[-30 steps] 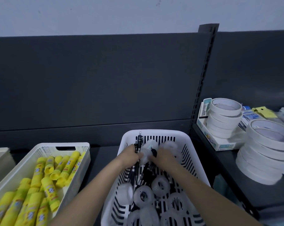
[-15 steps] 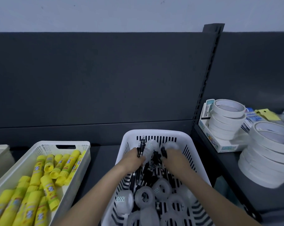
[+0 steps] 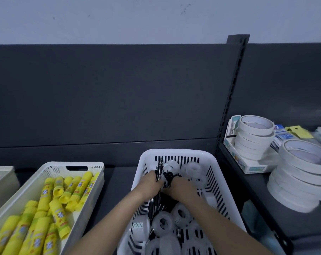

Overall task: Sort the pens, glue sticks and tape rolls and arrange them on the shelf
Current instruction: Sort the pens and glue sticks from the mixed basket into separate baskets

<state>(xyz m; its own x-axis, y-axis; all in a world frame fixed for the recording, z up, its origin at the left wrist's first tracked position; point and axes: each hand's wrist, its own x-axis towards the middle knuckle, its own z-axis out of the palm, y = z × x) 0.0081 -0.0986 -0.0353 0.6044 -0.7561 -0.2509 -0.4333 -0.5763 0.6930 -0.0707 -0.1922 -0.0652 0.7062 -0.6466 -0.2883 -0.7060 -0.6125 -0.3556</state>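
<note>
Noted left hand (image 3: 152, 183) and right hand (image 3: 181, 186) closer together at white basket's (image 3: 176, 152) far end, fingers clasping black pens (image 3: 159, 168); lift-out likely next.

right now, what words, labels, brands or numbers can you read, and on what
None can be read.
glue sticks: blue label print, blurred.
white box under the tape rolls: teal print, too small.
blue and white packs: blurred.
yellow tag: no text shows.
</note>
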